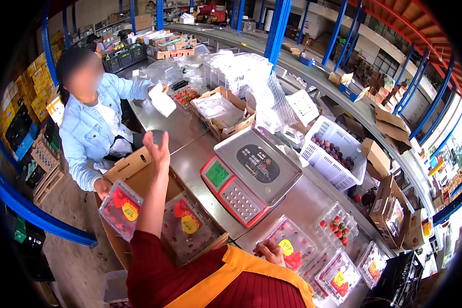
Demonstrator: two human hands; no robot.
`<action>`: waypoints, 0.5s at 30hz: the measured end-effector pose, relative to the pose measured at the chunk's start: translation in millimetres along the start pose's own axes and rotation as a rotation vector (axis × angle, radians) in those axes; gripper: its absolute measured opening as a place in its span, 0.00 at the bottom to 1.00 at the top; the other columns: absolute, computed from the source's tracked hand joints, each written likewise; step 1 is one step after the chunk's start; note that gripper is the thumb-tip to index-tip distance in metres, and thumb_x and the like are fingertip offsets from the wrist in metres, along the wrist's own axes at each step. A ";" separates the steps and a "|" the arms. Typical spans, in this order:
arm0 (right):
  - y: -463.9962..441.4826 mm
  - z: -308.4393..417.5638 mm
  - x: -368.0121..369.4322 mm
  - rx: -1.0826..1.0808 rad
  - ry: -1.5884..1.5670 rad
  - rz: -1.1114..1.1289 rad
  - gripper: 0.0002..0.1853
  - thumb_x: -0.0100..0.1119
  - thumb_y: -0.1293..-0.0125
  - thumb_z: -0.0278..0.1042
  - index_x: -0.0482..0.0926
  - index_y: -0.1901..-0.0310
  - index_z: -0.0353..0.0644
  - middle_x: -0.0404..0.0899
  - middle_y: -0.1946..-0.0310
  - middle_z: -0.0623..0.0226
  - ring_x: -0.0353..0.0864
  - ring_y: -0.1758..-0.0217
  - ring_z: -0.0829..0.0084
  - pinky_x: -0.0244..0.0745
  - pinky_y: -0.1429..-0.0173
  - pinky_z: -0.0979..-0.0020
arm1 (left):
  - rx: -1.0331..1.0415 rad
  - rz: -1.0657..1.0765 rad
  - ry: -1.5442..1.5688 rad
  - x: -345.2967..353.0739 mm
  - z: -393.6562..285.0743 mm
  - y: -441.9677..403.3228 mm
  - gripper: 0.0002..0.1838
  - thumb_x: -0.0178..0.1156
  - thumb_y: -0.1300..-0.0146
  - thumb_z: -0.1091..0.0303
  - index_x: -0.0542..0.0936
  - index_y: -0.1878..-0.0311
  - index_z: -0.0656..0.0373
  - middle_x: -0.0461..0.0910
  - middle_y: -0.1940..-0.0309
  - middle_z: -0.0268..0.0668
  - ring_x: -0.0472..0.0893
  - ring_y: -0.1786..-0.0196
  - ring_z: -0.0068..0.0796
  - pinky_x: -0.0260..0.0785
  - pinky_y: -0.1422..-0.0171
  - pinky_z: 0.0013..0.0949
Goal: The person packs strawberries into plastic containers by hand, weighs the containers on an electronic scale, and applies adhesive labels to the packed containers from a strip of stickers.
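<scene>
My left hand (157,149) is raised over the cardboard box (119,170), open, its fingers stretched toward the co-worker and nothing in it. Low in front of me, my right hand (270,252) has its fingers curled in at the edge of a clear plastic fruit box (291,241) with a yellow label. Whether anything is between those fingers is hidden. Another labelled fruit box (187,228) lies inside the cardboard box. The co-worker's hand grips a similar fruit box (121,210) at the carton's left side. Their other hand holds a white item (162,101).
A red scale (231,192) with a metal pan stands mid-table. Right of it are a white crate (333,154) of dark round fruit, an opened strawberry box (339,227) and more packed boxes (339,277). Behind are a shallow carton (225,110) and a blue post (278,33).
</scene>
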State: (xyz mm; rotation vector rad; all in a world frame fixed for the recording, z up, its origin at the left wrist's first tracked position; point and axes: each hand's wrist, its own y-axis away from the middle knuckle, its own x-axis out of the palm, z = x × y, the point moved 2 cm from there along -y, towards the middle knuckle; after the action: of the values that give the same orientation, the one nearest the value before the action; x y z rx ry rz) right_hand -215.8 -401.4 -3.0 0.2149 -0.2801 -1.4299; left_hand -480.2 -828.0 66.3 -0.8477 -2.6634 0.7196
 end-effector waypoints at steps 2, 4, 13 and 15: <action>0.0 -1.9 1.9 0.010 -0.005 0.004 0.11 0.57 0.33 0.38 0.76 0.63 0.37 0.83 0.69 0.64 0.81 0.68 0.76 0.75 0.61 0.74 | -0.117 -0.024 -0.073 7.6 22.3 -23.0 0.39 0.67 0.43 0.65 0.56 0.34 0.68 0.58 0.36 0.51 0.63 0.36 0.42 0.56 0.31 0.40; 4.7 1.1 3.8 0.033 -0.022 -0.008 0.11 0.58 0.33 0.38 0.76 0.63 0.37 0.83 0.69 0.66 0.79 0.69 0.79 0.74 0.61 0.75 | -0.101 -0.015 -0.167 10.5 20.6 -28.9 0.40 0.66 0.43 0.67 0.54 0.33 0.66 0.57 0.35 0.49 0.64 0.36 0.41 0.57 0.32 0.39; 21.5 -4.1 -13.7 0.043 -0.051 -0.044 0.11 0.58 0.33 0.37 0.76 0.64 0.37 0.83 0.71 0.67 0.78 0.68 0.80 0.73 0.62 0.76 | -0.417 0.021 0.523 29.0 32.1 -1.6 0.35 0.69 0.45 0.72 0.61 0.37 0.52 0.73 0.45 0.38 0.76 0.46 0.33 0.76 0.54 0.39; 25.1 -6.4 -25.7 0.021 0.013 -0.044 0.11 0.58 0.33 0.37 0.76 0.64 0.36 0.82 0.71 0.67 0.78 0.68 0.80 0.74 0.62 0.76 | -0.422 0.017 0.496 25.9 27.1 11.4 0.30 0.67 0.43 0.71 0.62 0.40 0.52 0.73 0.46 0.38 0.77 0.46 0.33 0.77 0.53 0.40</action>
State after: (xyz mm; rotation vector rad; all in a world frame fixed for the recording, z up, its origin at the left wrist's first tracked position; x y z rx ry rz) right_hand -193.2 -372.7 -2.9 0.2489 -0.2813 -1.4692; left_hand -505.7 -814.7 39.7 -0.9925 -2.3708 -0.0678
